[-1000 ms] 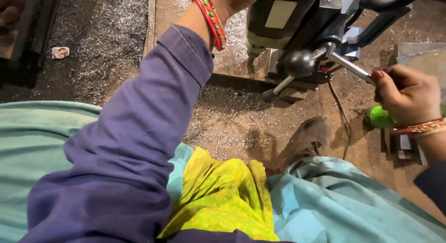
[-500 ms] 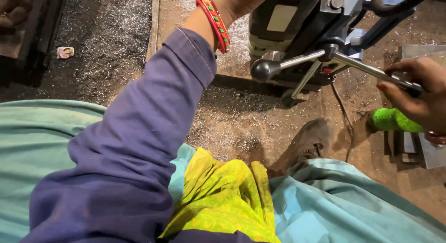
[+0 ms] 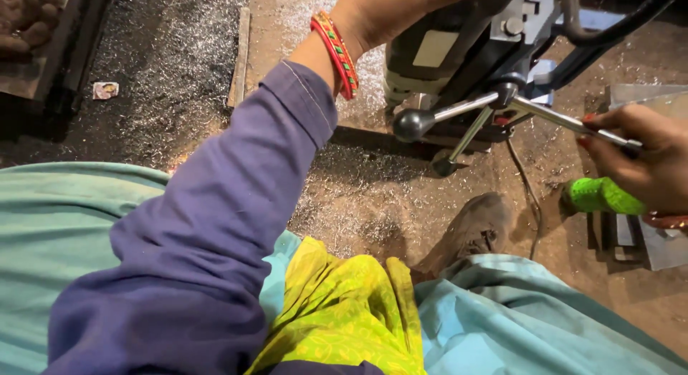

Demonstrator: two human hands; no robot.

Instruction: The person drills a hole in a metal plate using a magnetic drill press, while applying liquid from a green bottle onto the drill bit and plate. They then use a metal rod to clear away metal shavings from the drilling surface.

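- The right hand [image 3: 641,156] clasped a spoke of the feed handle [image 3: 502,97] on the drill machine [image 3: 459,45].
- The left hand [image 3: 390,6] rested atop the machine; its grip could not be told.
- Metal shavings [image 3: 179,67] covered the floor.

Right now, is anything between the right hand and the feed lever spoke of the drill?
Nothing visible is. The right hand is already closed around the metal lever spoke of the magnetic drill. The left hand rests on top of the drill body, clear of the lever.
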